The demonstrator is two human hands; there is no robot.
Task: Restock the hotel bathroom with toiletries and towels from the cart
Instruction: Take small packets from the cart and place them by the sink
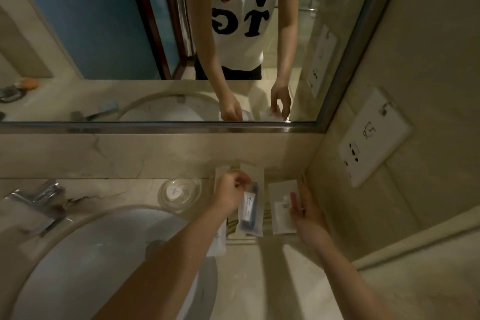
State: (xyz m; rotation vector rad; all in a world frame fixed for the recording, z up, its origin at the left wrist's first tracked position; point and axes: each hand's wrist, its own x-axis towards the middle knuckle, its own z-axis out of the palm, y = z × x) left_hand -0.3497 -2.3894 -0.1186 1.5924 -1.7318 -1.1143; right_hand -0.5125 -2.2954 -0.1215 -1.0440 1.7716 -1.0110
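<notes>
- Two hands are working at the back right corner of the counter [262, 283], just beside the sink basin [98, 254].
- Left hand [231, 193] is curling its fingers round the left edge of a clear toothbrush packet [250, 212], which is lying lengthwise over a striped tray [232, 223].
- Right hand [309, 215] is stretching its fingers almost straight along the right edge of a white packet [280, 215] and touching it; whether the thumb is pinching it is not clear.
- That white packet is lying just beside the toothbrush packet, near the side wall.
- Another pale packet [218, 240] is showing partly under the left forearm, at the basin's rim.
- One glass dish [180, 193] is standing just left of the left hand.
- Behind, the mirror [104, 34] is reflecting both arms, and a socket plate [374, 138] is hanging on the right wall.
</notes>
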